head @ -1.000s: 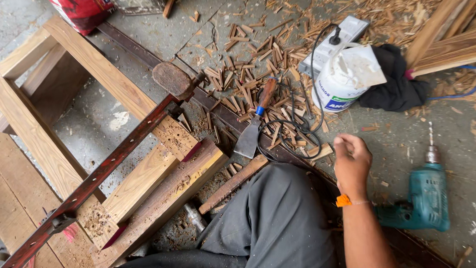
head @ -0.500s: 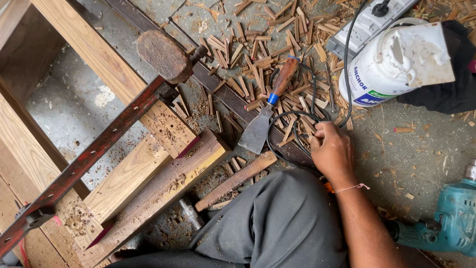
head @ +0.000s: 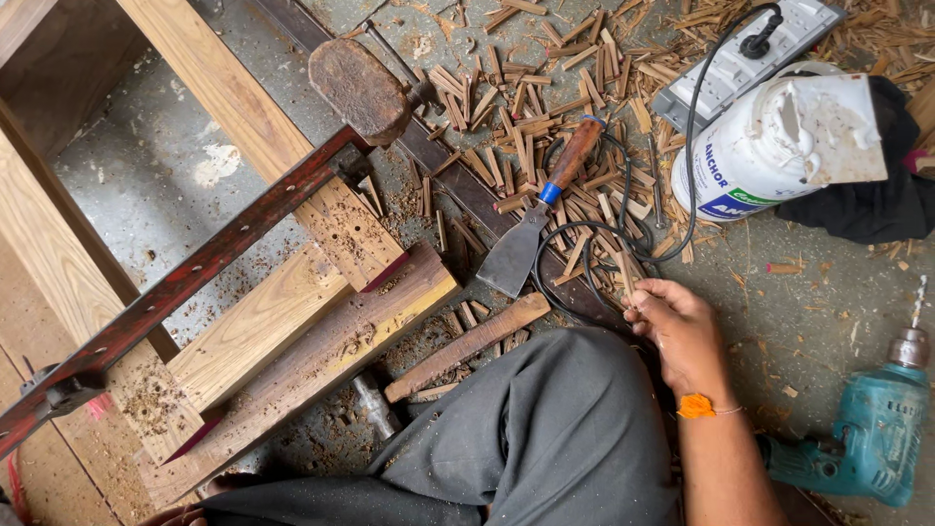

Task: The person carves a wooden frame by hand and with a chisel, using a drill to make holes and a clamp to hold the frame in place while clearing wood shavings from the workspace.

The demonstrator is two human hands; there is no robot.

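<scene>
My right hand (head: 680, 329) reaches down to the edge of a pile of thin wooden pegs (head: 506, 136) on the concrete floor. Its fingers are curled and pinch one peg (head: 627, 282) beside a looped black cable (head: 582, 284). An orange thread is tied round the wrist. Just left of the hand lies a scraper (head: 531, 229) with a brown handle and a wide steel blade. My left hand is out of view. My knee in grey trousers (head: 545, 429) fills the bottom centre.
A hammer (head: 466, 346) lies by the knee. A red bar clamp (head: 195, 282) grips a pale wooden frame (head: 243, 107) at left. A white jug (head: 769, 156), power strip (head: 750, 49) and black cloth (head: 877, 205) sit top right; a teal drill (head: 867, 438) bottom right.
My right hand has moved from a raised spot near the drill leftward and down onto the pegs. The view has shifted closer and toward the right.
</scene>
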